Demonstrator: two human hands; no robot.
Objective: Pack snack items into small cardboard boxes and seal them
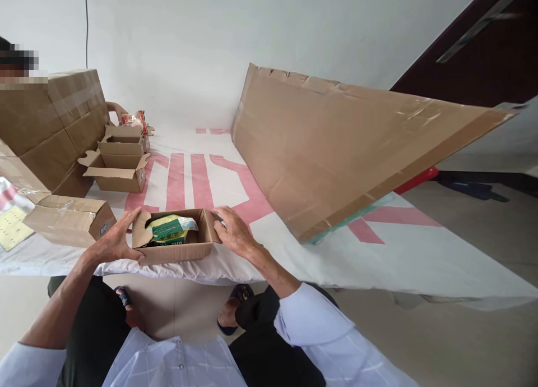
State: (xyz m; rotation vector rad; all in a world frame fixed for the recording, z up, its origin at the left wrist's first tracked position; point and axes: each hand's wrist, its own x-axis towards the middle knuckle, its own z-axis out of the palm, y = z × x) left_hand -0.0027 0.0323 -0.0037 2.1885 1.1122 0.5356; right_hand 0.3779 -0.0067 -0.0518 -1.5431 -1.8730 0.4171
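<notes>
A small open cardboard box (179, 254) sits at the near edge of the table, its top towards me. Inside lies a green and yellow plastic packet (171, 230). My left hand (112, 242) grips the box's left end, with the thumb low on the front wall and the fingers at the back corner. At the right end, my right hand (234, 231) is closed on the side flap, its fingers curled and partly hidden. Just left of my left hand is a taped, closed cardboard box (67, 221).
Two open boxes, one nearer (120, 182) and one farther (121, 147), stand at the back left. Behind them another person's hand (116, 110) touches a red packet (133, 121). Large cardboard panels rise at left (54, 126) and right (336, 146). A yellow sheet (15, 229) lies far left.
</notes>
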